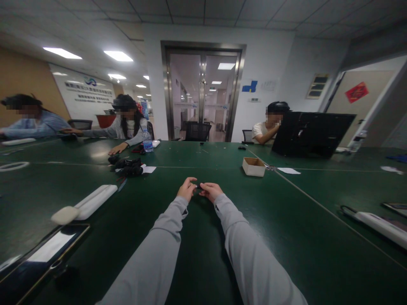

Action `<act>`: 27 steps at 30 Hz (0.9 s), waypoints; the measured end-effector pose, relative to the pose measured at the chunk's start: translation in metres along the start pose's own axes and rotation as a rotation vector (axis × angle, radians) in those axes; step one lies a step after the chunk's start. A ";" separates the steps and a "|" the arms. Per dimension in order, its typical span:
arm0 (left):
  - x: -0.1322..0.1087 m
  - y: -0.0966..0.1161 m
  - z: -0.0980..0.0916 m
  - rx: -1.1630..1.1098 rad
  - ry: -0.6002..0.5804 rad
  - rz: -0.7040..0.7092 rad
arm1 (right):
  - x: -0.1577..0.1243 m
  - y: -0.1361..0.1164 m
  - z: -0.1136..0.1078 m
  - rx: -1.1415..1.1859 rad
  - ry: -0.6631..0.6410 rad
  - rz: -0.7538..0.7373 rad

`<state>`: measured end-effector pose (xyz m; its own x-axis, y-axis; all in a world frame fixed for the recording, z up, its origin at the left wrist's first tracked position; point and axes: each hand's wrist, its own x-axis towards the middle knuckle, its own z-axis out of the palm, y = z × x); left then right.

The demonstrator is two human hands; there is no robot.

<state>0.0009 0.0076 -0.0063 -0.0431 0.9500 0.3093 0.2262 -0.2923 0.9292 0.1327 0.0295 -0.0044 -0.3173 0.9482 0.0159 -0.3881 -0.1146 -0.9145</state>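
Both my arms, in grey sleeves, stretch out over the dark green table (286, 220). My left hand (187, 189) and my right hand (210, 190) meet at the table's middle, fingers curled and pinched together. Between the fingertips sits a small dark object (199, 186), too small to name, and both hands grip it. A small open cardboard box (253, 166) stands beyond my right hand, further back on the table.
A phone (41, 254) and a white power strip (95, 201) lie at the near left, another power strip (378, 224) at the right. A pile of black items (127, 166) and a water bottle (147, 142) lie far left. Three people sit around; a black laptop (311, 133) stands at back right.
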 end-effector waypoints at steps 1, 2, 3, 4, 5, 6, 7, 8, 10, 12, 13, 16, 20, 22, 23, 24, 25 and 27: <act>0.000 0.000 0.000 0.011 -0.005 0.009 | 0.000 0.000 0.000 0.003 -0.001 -0.001; 0.000 -0.001 -0.001 0.025 -0.009 0.016 | 0.000 0.000 0.000 0.006 0.000 -0.002; 0.000 -0.001 -0.001 0.036 -0.013 0.022 | 0.000 0.000 0.000 0.009 -0.001 -0.004; 0.000 -0.001 -0.001 0.039 -0.012 0.024 | 0.000 0.000 0.000 0.011 -0.003 -0.006; 0.000 -0.002 -0.001 0.032 -0.008 0.022 | 0.000 0.000 0.000 0.009 -0.002 -0.007; 0.000 -0.002 0.000 0.018 -0.005 0.015 | 0.000 0.000 0.000 0.007 0.000 -0.007; 0.000 -0.002 0.000 0.003 -0.003 0.008 | 0.000 0.001 0.000 0.006 0.002 -0.009; 0.001 -0.002 0.000 -0.009 -0.004 0.003 | 0.000 0.001 0.000 0.005 0.002 -0.010; 0.000 -0.001 0.000 -0.009 -0.008 0.000 | 0.000 0.000 0.001 0.005 0.003 -0.010; 0.000 -0.001 0.000 0.009 -0.011 0.002 | 0.000 0.000 0.001 0.006 0.005 -0.004; 0.000 -0.001 0.000 0.013 -0.008 0.002 | -0.001 0.000 0.001 0.006 0.006 -0.001; 0.000 0.000 0.000 -0.018 0.008 0.001 | -0.001 -0.001 0.001 0.001 0.007 0.007; -0.001 0.000 0.000 -0.019 -0.016 0.008 | -0.002 -0.001 0.002 -0.013 0.005 0.014; -0.001 0.000 0.000 0.013 -0.024 -0.003 | -0.002 -0.002 0.002 -0.006 0.005 0.014; 0.000 0.000 0.000 0.020 -0.021 -0.007 | -0.002 -0.002 0.002 -0.003 0.006 0.013; 0.000 0.000 0.000 0.015 -0.016 -0.007 | -0.002 -0.002 0.002 -0.001 0.007 0.013; 0.000 0.000 0.000 0.002 -0.010 -0.004 | -0.002 -0.001 0.002 -0.001 0.008 0.012; 0.001 -0.001 0.000 -0.015 -0.001 0.001 | -0.001 -0.001 0.002 -0.003 0.010 0.015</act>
<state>0.0010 0.0087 -0.0073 -0.0419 0.9498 0.3099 0.2115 -0.2948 0.9319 0.1321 0.0280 -0.0029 -0.3140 0.9494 -0.0022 -0.3805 -0.1280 -0.9159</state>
